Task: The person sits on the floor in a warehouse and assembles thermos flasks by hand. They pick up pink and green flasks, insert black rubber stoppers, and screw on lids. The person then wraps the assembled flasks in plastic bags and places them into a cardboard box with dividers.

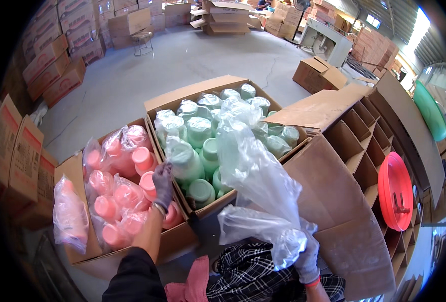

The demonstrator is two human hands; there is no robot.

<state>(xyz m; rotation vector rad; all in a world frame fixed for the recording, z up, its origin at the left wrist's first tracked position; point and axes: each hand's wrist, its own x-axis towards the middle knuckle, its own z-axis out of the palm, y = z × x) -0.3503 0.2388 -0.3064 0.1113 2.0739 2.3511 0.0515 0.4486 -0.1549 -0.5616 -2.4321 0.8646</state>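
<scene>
My left hand (163, 187), in a grey-purple glove, reaches over the wall between two cartons. Its fingers are closed on the edge of a clear plastic bag that covers a pale green bottle (183, 163). Bunched in my gloved right hand (308, 260) are long clear plastic bags (255, 168), which stretch up over the green bottles. The carton of green bottles (152, 104) holds several bagged ones and some bare ones near its front. Left of it, the carton of pink bottles (72, 176) holds bagged and bare bottles. One bagged pink bottle (70, 214) lies over its left flap.
On the right stands a carton with cardboard dividers (351, 133), a red plastic basin (395, 191) on top. A green basin (431, 110) is beyond it. Stacked cartons (19, 151) stand at the left. Farther off are a small carton (318, 74), a stool (142, 43) and a white machine (325, 41).
</scene>
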